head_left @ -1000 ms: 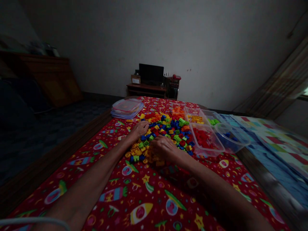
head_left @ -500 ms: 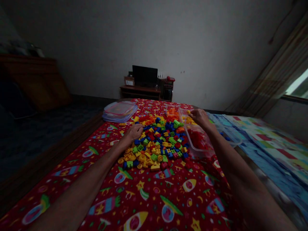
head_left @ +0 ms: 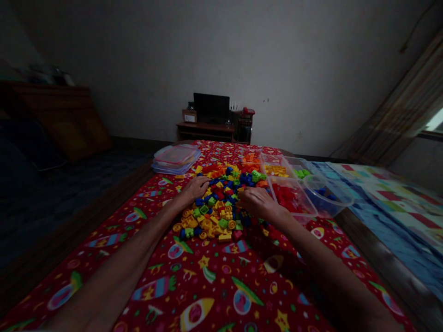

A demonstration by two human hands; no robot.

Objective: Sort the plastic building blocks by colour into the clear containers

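A heap of toy building bricks (head_left: 211,223) in yellow, blue, green, red and orange lies on the red patterned cloth. At its left edge rests my left hand (head_left: 198,188), fingers curled together and touching the bricks; whatever they hold is hidden. My right hand (head_left: 256,200) is over the right part of the heap with its fingers bent down. Its fingertips are out of sight among the bricks. Just right of that hand stands a clear plastic box with red bricks (head_left: 285,196). Behind it are boxes with yellow bricks (head_left: 276,171) and orange bricks (head_left: 251,160).
Green bricks (head_left: 302,174) lie in another clear box, and a rounded tub (head_left: 348,201) at the right holds blue bricks. Stacked plastic lids (head_left: 176,157) sit at the back left. A bed (head_left: 377,184) adjoins the right side. A dark monitor (head_left: 212,107) stands by the wall.
My right hand has come from above the yellow bricks' box, where it held a yellow piece, down and left to the heap. My left hand stays at the heap's left edge.
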